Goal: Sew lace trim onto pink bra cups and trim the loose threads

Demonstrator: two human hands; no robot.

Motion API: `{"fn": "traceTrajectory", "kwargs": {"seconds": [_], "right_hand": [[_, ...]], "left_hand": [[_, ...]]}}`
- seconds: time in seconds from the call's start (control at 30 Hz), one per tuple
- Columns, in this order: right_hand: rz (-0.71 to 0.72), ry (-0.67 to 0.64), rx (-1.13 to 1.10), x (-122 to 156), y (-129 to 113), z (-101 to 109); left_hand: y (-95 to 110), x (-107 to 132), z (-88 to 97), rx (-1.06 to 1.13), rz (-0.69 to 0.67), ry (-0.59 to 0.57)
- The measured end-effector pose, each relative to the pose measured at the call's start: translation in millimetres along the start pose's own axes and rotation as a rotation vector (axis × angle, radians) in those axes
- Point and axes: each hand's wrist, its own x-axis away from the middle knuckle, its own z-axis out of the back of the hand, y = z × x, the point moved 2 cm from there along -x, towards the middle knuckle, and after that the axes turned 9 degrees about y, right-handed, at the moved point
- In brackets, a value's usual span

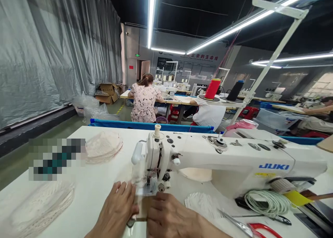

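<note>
A white JUKI sewing machine (229, 158) stands on the white table (99, 182). My left hand (117, 210) lies flat with fingers stretched toward the needle and presser foot (149, 182), pressing a pale fabric piece (142, 205) on the machine bed. My right hand (169, 215) rests beside it, fingers curled down on the same fabric just in front of the foot. Both hands touch each other at the fabric.
Stacks of cream lace pieces lie at the left (41, 203), the back left (102, 146) and right of my hands (203, 203). Red-handled scissors (252, 227) and a coiled white cord (267, 201) lie at the right. Red (212, 89) and black thread cones stand behind. People sit at tables beyond.
</note>
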Motion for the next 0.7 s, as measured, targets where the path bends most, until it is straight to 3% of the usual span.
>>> {"fn": "traceTrajectory", "kwargs": {"seconds": [0.13, 0.27, 0.4, 0.5, 0.6, 0.7], "right_hand": [[0.08, -0.064, -0.122, -3, -24, 8], [0.073, -0.008, -0.154, -1, -34, 12], [-0.055, 0.013, -0.156, 3, -19, 11], [-0.198, -0.03, -0.173, 6, -9, 10], [-0.262, -0.054, -0.211, 3, -19, 8], [-0.233, -0.091, -0.256, -4, -44, 4]], "left_hand": [[19, 28, 25.7, 0.187, 0.079, -0.015], [14, 34, 44.5, 0.358, 0.066, -0.039], [4, 37, 48.2, 0.323, 0.01, -0.026], [11, 53, 48.2, 0.272, 0.032, -0.024], [20, 72, 52.1, 0.196, 0.05, -0.053], [22, 80, 61.4, 0.116, 0.023, -0.001]]}}
